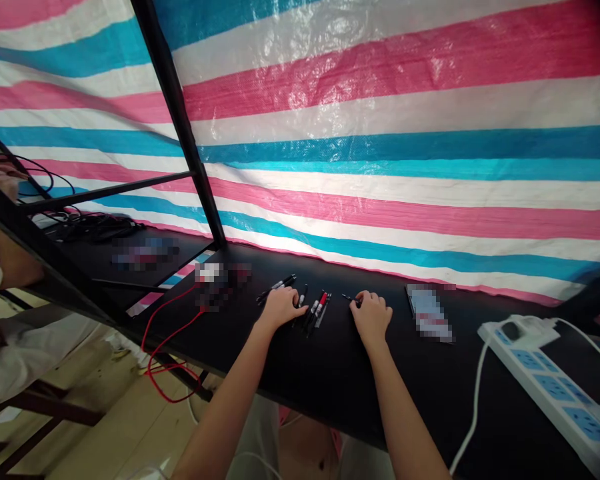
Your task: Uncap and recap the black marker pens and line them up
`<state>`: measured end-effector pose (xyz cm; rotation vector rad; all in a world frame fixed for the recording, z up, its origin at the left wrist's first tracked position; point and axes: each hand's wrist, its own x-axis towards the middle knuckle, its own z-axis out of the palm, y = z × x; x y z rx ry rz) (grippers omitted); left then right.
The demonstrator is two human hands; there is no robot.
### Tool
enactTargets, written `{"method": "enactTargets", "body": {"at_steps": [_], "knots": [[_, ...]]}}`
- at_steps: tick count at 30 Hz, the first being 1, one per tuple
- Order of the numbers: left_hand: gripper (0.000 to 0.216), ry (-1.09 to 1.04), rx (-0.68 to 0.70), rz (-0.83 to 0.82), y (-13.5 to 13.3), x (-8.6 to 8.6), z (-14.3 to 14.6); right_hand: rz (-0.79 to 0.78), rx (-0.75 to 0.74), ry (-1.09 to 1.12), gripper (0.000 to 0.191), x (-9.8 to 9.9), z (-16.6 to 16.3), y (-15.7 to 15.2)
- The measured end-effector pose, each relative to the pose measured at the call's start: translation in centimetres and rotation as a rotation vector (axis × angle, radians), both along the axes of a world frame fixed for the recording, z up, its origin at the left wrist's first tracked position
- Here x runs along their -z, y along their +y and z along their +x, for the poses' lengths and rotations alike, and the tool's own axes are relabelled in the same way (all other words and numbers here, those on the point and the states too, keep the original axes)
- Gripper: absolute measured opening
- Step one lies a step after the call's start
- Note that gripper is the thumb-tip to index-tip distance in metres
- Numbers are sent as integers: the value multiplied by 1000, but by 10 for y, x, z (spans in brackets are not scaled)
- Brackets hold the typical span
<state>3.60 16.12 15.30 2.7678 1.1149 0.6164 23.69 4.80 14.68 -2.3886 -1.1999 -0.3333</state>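
Note:
Both my hands rest on a black table in front of a striped tarp. My left hand lies knuckles up beside several black and red pens, fingers curled and touching one pen. Two more black pens lie just beyond that hand. My right hand is curled over the end of a small dark pen that sticks out to its left.
A blurred flat object lies right of my right hand. A white power strip with its cord sits at the right edge. Red wire hangs off the table's left. Black cables lie on the neighbouring table, where another person sits.

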Motion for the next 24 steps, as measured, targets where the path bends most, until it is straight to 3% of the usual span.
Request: {"method": "enactTargets", "body": {"at_steps": [5,13,24], "knots": [[16,-52,-18,-49,0,1,0,-22,119,-132,18,4,2,-2],[20,-139,-7,-163,0,-1,2,-241,90,100,22,0,8,2],[19,-204,117,-120,-14,-10,9,-175,58,151,18,-2,6,-2]]}}
